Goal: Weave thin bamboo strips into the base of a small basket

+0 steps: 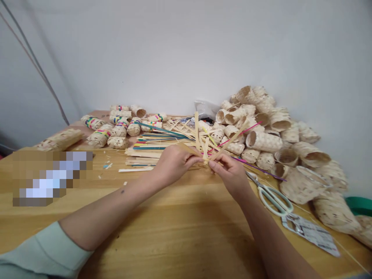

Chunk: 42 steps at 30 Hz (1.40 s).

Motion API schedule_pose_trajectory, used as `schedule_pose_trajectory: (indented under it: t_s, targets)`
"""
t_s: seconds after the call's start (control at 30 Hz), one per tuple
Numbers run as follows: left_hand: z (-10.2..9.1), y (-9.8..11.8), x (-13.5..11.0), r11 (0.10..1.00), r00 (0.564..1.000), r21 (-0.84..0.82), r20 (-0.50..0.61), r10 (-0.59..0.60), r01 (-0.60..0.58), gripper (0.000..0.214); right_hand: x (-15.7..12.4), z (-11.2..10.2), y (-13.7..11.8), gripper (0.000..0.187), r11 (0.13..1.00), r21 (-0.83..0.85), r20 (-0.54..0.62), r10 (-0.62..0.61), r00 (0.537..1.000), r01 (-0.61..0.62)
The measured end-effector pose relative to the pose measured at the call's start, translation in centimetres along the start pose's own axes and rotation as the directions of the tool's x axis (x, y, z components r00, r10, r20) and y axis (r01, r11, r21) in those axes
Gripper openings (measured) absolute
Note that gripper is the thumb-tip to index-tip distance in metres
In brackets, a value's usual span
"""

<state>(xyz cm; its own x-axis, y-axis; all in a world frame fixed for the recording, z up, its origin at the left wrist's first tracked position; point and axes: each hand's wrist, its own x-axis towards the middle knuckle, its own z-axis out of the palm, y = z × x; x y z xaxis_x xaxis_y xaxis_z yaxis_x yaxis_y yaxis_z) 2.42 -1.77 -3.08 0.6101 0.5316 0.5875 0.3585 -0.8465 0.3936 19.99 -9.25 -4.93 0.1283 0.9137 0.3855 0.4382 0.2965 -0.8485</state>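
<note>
My left hand (173,162) and my right hand (231,171) meet over the middle of the wooden table (174,228). Both pinch a small bundle of crossed bamboo strips (205,145) that fans upward between them. Some strips in the fan are pink, yellow and purple. Behind the hands lies a flat stack of loose strips (151,149), plain and coloured.
A big heap of plain woven bamboo tubes (264,141) fills the right side. Smaller woven tubes with coloured bands (116,126) lie at the back left. White-handled scissors (271,195) and a printed wrapper (309,230) lie to the right. A white wall stands behind.
</note>
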Motion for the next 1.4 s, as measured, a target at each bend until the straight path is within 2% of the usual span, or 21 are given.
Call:
schedule_pose_trajectory:
  t_s: [0.1, 0.2, 0.3, 0.53, 0.77, 0.9, 1.07, 1.17, 1.3, 1.4]
  targets:
    - [-0.2, 0.2, 0.0, 0.982, 0.997, 0.171, -0.016, -0.075, 0.077, 0.036, 0.0, 0.0, -0.1, 0.019, 1.0, 0.014, 0.011, 0.014, 1.0, -0.014]
    - [-0.4, 0.2, 0.1, 0.962, 0.998, 0.266, -0.028, -0.052, 0.057, 0.044, 0.0, -0.1, -0.1, 0.019, 1.0, 0.012, 0.012, 0.019, 1.0, -0.019]
    - [-0.4, 0.3, 0.2, 0.963, 0.999, 0.266, -0.043, -0.026, 0.036, 0.043, 0.1, -0.1, -0.1, 0.019, 1.0, 0.005, 0.011, 0.014, 1.0, -0.014]
    - [0.0, 0.5, -0.1, 0.975, 0.998, 0.212, -0.024, -0.06, 0.064, 0.045, 0.1, 0.1, 0.0, 0.021, 1.0, 0.015, 0.001, 0.018, 1.0, -0.018]
    - [-0.8, 0.8, 0.2, 0.97, 0.994, 0.227, 0.046, -0.095, 0.082, 0.04, 0.0, 0.4, 0.1, 0.025, 0.997, 0.064, 0.024, 0.046, 0.999, -0.047]
    - [-0.8, 1.0, 0.2, 0.982, 0.993, 0.167, 0.058, -0.1, 0.089, 0.037, -0.1, 0.5, 0.2, 0.025, 0.996, 0.064, -0.009, 0.056, 0.998, -0.055]
    - [-0.7, 1.0, 0.1, 0.988, 0.988, -0.077, 0.092, -0.124, 0.131, 0.026, -0.1, 0.4, 0.3, 0.022, 0.998, 0.052, -0.013, 0.031, 0.999, -0.03]
    - [-0.8, 0.9, 0.0, 0.98, 0.985, -0.14, 0.115, -0.129, 0.145, 0.022, -0.1, 0.4, 0.3, 0.021, 1.0, 0.023, -0.016, 0.013, 1.0, -0.012]
    - [-0.9, 0.9, 0.1, 0.977, 0.983, -0.175, 0.158, -0.093, 0.121, 0.026, -0.1, 0.3, 0.2, 0.02, 1.0, 0.015, -0.011, 0.0, 1.0, 0.0]
    - [-1.3, 0.9, 0.2, 0.961, 0.974, -0.249, 0.217, -0.067, 0.122, 0.039, -0.2, 0.3, 0.3, 0.02, 1.0, 0.001, 0.008, 0.002, 1.0, -0.002]
